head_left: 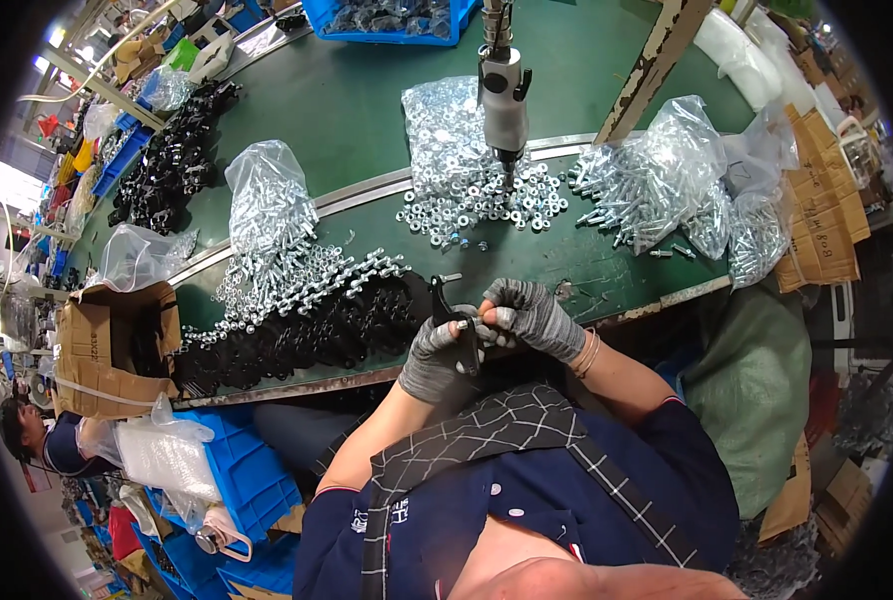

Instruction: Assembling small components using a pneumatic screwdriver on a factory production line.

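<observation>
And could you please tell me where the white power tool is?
The white power tool hangs at the head view's top, slightly right of centre, in front of silver nuts.

Gloves (539,318) are knitted in matt cloth; the held part (468,356) is finished in smooth black. Bolts (267,280) and nuts (537,208) are made of shiny metal (glossy, clear plastic is used for the bags (265,162)).

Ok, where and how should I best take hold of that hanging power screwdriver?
Probably around its pale grey barrel, from your near side: the power screwdriver hangs lengthwise with its tip pointing down, and that face of the barrel is uncovered.
</observation>
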`<state>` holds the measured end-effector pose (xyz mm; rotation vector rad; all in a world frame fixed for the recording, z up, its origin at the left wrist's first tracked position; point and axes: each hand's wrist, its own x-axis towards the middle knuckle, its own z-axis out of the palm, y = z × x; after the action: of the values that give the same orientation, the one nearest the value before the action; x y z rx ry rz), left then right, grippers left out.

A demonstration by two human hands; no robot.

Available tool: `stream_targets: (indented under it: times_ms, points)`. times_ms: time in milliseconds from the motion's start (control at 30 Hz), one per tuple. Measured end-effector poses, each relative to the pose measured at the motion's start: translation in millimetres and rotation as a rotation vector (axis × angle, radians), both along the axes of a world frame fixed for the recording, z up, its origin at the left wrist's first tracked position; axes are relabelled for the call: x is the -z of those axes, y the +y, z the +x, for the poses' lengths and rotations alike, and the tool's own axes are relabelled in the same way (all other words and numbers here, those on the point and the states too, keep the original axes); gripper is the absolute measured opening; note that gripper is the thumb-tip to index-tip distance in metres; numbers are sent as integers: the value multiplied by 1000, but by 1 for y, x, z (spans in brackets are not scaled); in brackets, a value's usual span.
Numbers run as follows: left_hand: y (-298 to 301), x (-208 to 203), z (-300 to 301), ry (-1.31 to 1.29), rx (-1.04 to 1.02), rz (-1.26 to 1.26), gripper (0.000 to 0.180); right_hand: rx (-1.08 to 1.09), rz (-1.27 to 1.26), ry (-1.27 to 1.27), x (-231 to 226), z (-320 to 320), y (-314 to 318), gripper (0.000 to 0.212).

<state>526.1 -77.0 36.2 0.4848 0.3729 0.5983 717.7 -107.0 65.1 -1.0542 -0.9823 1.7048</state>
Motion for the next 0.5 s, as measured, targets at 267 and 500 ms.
stream_targets:
  times_ms: [267,500]
  points:
    - [9,5,36,300,-224,-16,25,72,549,-972,44,30,69,13]
    - [38,30,46,446,-222,-86,19,35,615,-1260,47,39,78,14]
